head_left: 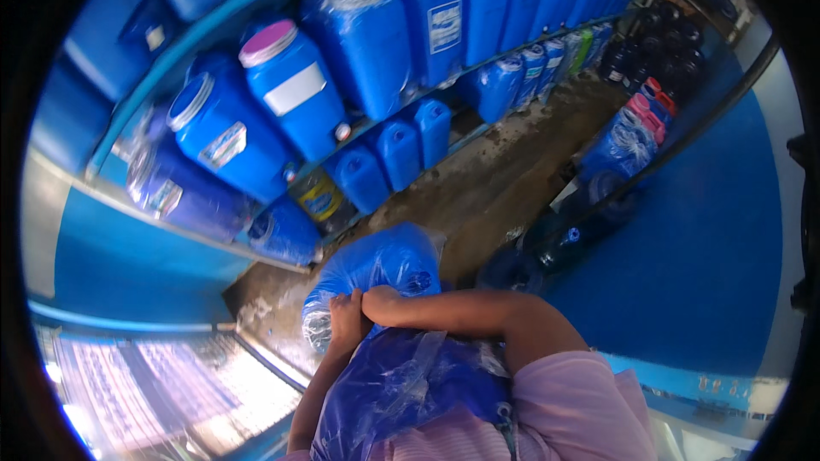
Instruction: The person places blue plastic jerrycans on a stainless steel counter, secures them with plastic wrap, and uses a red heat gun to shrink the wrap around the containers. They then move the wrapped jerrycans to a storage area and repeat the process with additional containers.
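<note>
A blue container wrapped in clear plastic (380, 256) stands in front of me. A darker blue container in clear plastic (418, 380) lies close against my body, under my right forearm. My left hand (347, 318) and my right hand (382, 304) meet side by side where the two containers adjoin. Both are closed, gripping the plastic wrap; their fingertips are partly hidden. Crumpled plastic (318, 330) bunches at the left of the front container.
Metal shelves (478, 60) carry rows of blue jugs (359, 43) ahead. Smaller jugs (397, 154) line the lower shelf. Dark round bottles (662, 38) pile up at the far right. A large dark bottle (568, 235) lies by the blue wall (683, 265). The wet concrete floor (474, 196) runs between.
</note>
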Demonstrator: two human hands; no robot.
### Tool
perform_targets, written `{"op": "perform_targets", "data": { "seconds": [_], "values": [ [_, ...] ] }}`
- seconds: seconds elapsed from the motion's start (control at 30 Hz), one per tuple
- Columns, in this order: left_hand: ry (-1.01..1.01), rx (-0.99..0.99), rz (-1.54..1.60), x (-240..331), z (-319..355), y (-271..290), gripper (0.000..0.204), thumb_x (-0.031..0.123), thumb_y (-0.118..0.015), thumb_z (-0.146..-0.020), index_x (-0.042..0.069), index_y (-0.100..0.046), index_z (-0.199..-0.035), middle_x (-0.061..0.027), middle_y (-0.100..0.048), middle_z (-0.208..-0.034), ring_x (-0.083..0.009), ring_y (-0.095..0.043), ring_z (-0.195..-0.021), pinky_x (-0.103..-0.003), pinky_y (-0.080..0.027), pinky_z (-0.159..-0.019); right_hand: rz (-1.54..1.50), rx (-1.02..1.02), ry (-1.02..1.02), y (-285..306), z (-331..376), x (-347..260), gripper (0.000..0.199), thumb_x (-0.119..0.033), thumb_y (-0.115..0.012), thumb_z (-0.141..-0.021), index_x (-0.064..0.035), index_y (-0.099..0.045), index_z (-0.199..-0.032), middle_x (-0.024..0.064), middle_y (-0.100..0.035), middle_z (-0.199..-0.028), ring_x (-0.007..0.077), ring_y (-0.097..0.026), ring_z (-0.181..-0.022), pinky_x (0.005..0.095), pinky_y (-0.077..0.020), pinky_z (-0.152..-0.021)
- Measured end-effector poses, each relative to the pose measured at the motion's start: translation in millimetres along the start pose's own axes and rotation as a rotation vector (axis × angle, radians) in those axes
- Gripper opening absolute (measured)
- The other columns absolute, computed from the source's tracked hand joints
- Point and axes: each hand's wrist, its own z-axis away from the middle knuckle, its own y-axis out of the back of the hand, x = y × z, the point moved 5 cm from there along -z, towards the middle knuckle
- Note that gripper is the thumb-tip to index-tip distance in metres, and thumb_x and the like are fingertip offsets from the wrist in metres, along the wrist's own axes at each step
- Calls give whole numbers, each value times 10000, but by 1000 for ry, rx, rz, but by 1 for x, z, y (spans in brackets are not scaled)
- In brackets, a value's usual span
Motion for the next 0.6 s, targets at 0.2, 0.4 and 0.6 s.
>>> {"op": "perform_targets", "data": {
  "seconds": [0.2,0.4,0.6],
  "values": [
    [-294,-56,55,26,-178,-47,305,127,-674,-667,46,-546,-931,-184,-628,-747,-364,-604,-816,-455,-432,-768,-42,26,-165,56,-24,155,211,-136,-594,-830,-40,-718,-971,133,-715,-973,288,-700,-910,429,-563,-754],
    [-523,-165,190,78,-348,-85,290,88,-671,-646,51,-558,-910,-190,-623,-751,-381,-586,-813,-483,-404,-729,-225,10,-501,108,-27,313,211,-142,-568,-855,-41,-716,-968,166,-707,-1030,304,-701,-930,440,-565,-784],
    [-687,-389,186,157,-471,-114,299,43,-664,-615,52,-551,-891,-187,-629,-737,-390,-583,-805,-486,-410,-729,-402,72,-584,147,0,431,235,-142,-546,-874,-36,-702,-1014,178,-706,-1033,305,-701,-940,437,-559,-801]
  ]
}}
